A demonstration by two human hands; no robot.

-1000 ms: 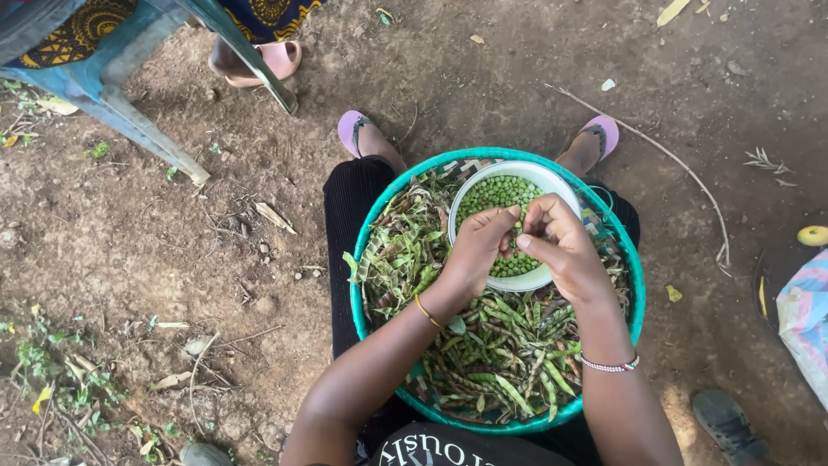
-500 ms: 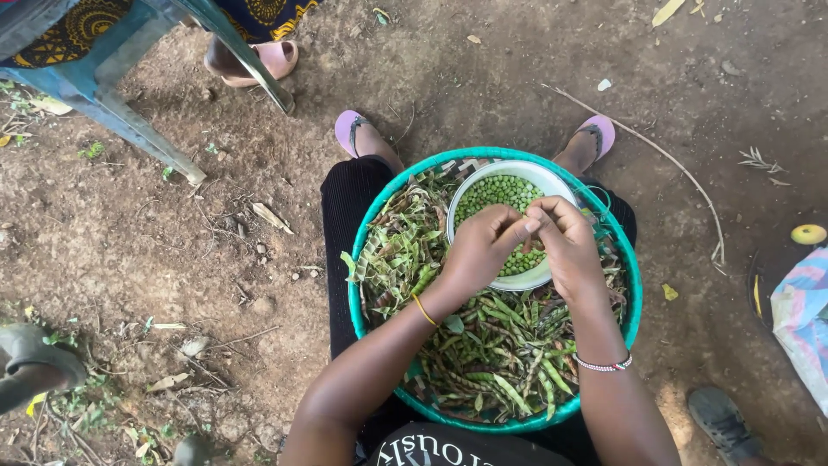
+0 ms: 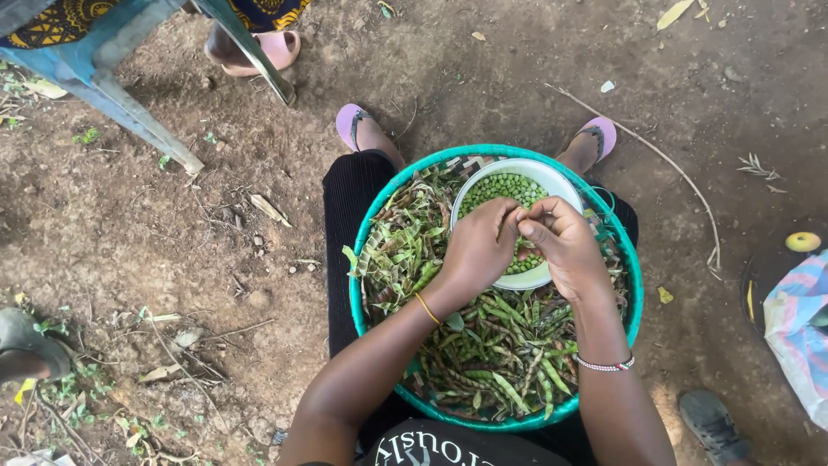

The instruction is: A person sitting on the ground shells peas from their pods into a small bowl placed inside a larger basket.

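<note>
Bare dirt ground, teal basin of pods, left hand and right hand pinching a pod over white bowl

Both hands over pea bowl, basin

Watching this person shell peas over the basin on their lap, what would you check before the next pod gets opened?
1. White bowl sits inside the green basin, under the hands: ok.
2. Bowl has room for more peas: ok, the peas lie below its rim.
3. Left hand and right hand meet over the bowl, fingertips together: ok.
4. A pod is pinched between the fingertips: cannot tell, the fingers hide it.
5. Unshelled pods within reach: ok, a heap fills the near side of the basin.
6. Basin level on the lap: ok, nothing is spilling over its rim.
</note>
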